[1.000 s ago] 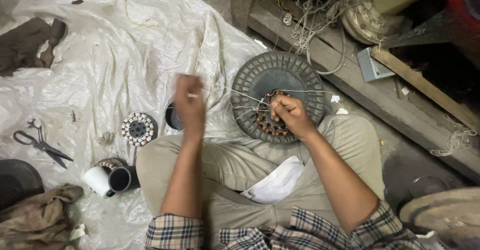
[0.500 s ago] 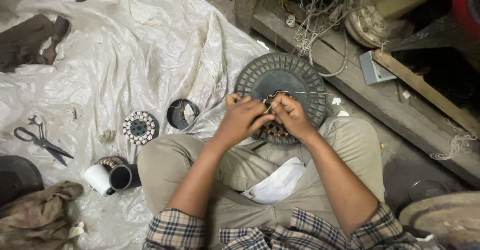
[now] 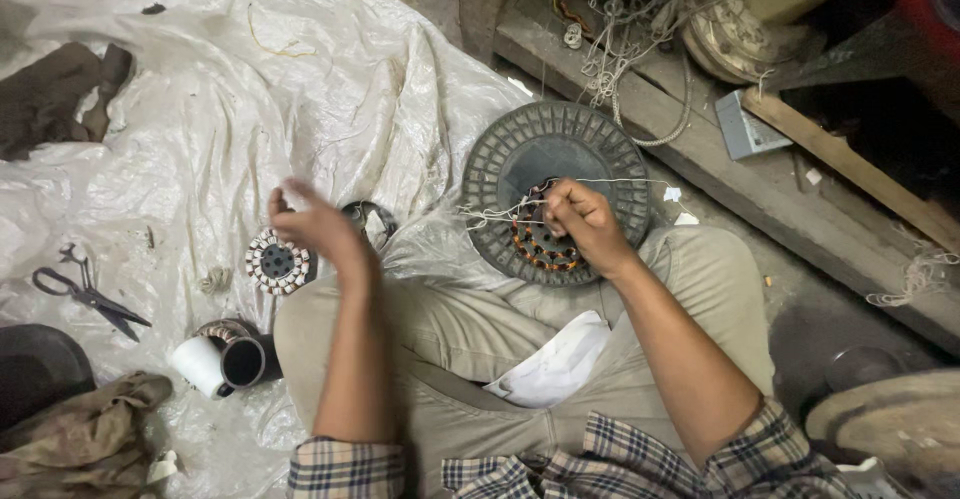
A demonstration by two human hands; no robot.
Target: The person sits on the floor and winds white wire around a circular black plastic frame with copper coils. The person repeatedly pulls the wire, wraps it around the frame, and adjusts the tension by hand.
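Note:
A round dark ribbed motor housing (image 3: 510, 159) rests against my right knee, with copper-wound coils (image 3: 540, 249) at its centre. My right hand (image 3: 580, 221) pinches the coils and a pale string (image 3: 495, 211) that runs out to the left and right. My left hand (image 3: 315, 227) is pulled away to the left, blurred, fingers curled above the plastic sheet; whether it grips the string's end I cannot tell. A white cloth (image 3: 555, 364) lies in my lap.
A small round stator (image 3: 277, 261) and a metal ring (image 3: 365, 221) lie beside my left knee. Scissors (image 3: 85, 294), a white cup and dark cylinder (image 3: 225, 359) sit on the plastic sheet (image 3: 200, 119). Rags lie left; wooden beams (image 3: 700, 149) and tangled wire lie right.
My left hand went from raised away to the coils beside my right hand, then swung back out left. My right hand stayed on the coils.

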